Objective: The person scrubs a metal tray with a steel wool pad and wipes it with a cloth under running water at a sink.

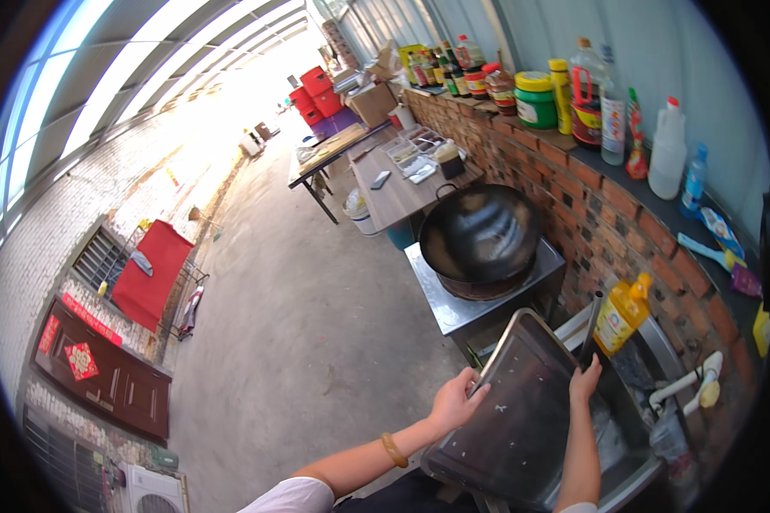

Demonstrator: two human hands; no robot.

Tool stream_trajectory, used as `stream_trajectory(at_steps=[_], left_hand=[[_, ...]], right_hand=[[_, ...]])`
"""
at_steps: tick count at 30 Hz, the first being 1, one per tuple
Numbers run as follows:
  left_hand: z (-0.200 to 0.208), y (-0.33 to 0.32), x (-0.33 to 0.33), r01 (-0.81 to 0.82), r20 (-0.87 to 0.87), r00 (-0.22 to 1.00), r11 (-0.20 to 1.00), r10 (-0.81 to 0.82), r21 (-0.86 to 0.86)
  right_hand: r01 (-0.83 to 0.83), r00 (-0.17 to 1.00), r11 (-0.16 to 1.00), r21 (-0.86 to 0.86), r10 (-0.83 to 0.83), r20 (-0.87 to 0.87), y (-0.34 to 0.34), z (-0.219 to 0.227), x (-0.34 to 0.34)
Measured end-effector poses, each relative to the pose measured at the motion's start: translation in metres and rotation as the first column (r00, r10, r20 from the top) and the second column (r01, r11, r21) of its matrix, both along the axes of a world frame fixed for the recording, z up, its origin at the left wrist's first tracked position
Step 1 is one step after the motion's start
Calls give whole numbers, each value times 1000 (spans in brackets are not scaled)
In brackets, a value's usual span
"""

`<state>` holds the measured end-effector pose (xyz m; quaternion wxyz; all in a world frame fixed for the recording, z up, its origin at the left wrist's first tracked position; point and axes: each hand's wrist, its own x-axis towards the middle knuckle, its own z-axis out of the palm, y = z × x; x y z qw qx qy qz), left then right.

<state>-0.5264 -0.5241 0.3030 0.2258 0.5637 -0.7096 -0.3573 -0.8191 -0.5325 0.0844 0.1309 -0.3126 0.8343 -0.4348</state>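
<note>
"Where does the tray (518,419) stand, from your side?"

"Tilted, just left of the sink (640,481), and from here its right side overlaps the basin. There are pale specks (500,409) on its dark face."

"And the hands?"

"The left hand (458,400) has its fingers closed round the tray's edge, on the side away from the sink. The right hand (584,382) is curled tight at the opposite edge, on the sink side. A dark stick-like thing (591,323) rises above it; I can't tell whether those fingers hold that too."

"Seems a sensible hold, one hand to each side."

"Yes, though I'd want both wrists pulling evenly, or a wide flat thing like that will probably twist. A firm pinch on the edge should serve better than fingertips alone."

"What might it knock?"

"The yellow bottle (620,318) beyond the sink's far side, if it swings right. The stove (436,297), beyond the sink to the left, sits near the top corner, so small, slow turns look wisest."
</note>
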Motion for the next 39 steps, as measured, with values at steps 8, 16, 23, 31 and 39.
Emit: stream_trajectory(at_steps=[8, 16, 23, 31, 39], left_hand=[[-60, -8, 113, 0, -178, 984, 999, -7, -36], [-150, 26, 461, -2, 549, 771, 861, -323, 509], [-152, 49, 637, -555, 628, 751, 712, 205, 430], [-123, -132, 662, -447, 279, 889, 823, 364, 350], [-200, -240, 738, -919, 648, 394, 275, 652, 282]], right_hand=[[42, 974, 991, -124, -13, 227, 38, -19, 66], [278, 957, 953, -120, -264, 119, 99, 22, 146], [297, 815, 831, -470, -477, -330, 2, 185, 209], [-46, 861, 883, -467, -203, -467, -199, 215, 287], [-72, 968, 959, -273, 1, -252, -437, 167, 409]])
